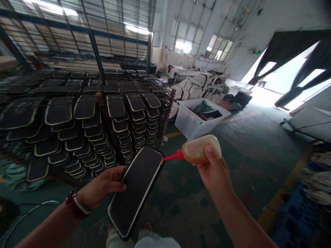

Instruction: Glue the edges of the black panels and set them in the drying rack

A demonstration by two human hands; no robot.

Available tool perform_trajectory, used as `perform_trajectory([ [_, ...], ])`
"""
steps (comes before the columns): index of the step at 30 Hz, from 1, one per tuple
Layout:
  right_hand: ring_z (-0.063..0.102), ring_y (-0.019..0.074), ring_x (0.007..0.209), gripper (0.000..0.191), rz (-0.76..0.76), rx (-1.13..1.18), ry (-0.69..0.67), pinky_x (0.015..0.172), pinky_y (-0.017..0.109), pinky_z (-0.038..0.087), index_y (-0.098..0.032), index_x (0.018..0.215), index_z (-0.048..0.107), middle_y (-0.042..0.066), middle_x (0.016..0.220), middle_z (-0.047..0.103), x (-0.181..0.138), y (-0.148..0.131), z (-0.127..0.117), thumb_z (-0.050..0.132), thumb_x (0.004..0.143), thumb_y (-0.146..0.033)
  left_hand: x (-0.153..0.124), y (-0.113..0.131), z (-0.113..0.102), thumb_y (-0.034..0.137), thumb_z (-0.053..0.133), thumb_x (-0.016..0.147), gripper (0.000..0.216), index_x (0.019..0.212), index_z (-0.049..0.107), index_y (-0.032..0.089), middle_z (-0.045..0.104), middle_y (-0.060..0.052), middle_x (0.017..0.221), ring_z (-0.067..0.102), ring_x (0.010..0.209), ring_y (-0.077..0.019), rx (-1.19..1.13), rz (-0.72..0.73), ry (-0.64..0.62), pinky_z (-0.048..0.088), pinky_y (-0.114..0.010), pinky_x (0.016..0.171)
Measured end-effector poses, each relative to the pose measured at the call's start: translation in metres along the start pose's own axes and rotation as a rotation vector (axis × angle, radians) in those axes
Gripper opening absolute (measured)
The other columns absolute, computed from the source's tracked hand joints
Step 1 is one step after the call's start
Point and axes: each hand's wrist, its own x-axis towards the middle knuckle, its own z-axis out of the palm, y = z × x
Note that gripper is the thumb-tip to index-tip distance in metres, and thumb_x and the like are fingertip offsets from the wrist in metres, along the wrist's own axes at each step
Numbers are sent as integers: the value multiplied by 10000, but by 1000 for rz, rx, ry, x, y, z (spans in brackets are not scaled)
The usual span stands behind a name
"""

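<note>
My left hand [103, 186] grips a flat black panel [137, 189] with a pale rim, holding it by its left edge, tilted away from me. My right hand [213, 170] is closed around a soft yellowish squeeze bottle [200, 148] lying sideways. The bottle's red nozzle [172, 156] touches the panel's upper right edge. A bracelet sits on my left wrist.
A wire rack [85, 110] to the left holds several rows of similar black panels. A white plastic bin [200, 119] with cloth stands on the green floor behind. Blue crates [297, 213] and stacked material sit at right. A bright doorway [279, 82] opens at the far right.
</note>
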Motion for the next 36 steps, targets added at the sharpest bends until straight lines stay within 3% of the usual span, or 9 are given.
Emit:
perform_trajectory([
  [7,688,267,870,403,37,-23,-49,521,244,588,-150,1041,686,101,964,678,-7,3,-5,891,819,-417,2,-4,5,54,835,630,375,993,781,132,787,-179,1003,758,837,-324,-10,4,7,629,-408,771],
  [12,687,271,841,366,68,3,-91,499,247,574,-149,1021,688,92,911,676,-18,4,-3,885,831,-393,3,-7,7,64,840,617,377,982,771,129,785,-193,1008,762,833,-330,-35,-1,9,626,-402,758],
  [15,692,280,842,393,91,5,-102,505,265,582,-151,1060,689,125,979,701,-23,3,-1,885,827,-401,3,-8,7,67,841,619,385,992,764,123,782,-200,1014,764,847,-345,-52,-7,9,625,-423,766],
  [24,709,299,883,373,144,22,-147,529,263,591,-164,1114,698,157,1056,721,-43,9,-6,856,860,-387,4,-6,10,121,860,614,382,976,740,138,811,-132,965,772,803,-248,-100,-28,-71,622,-333,751],
  [30,687,330,1037,357,178,6,-213,724,369,642,-188,1172,701,162,1108,719,-51,15,-14,830,894,-371,5,-7,11,134,849,614,447,1038,709,132,816,-127,969,770,775,-220,-89,-52,18,619,-316,733],
  [36,693,352,1031,390,189,32,-191,839,471,623,-185,1145,722,173,1097,726,-61,14,-15,874,841,-377,9,-6,16,129,839,568,485,1019,660,128,814,-136,940,769,752,-240,-96,-81,127,627,-344,709],
])
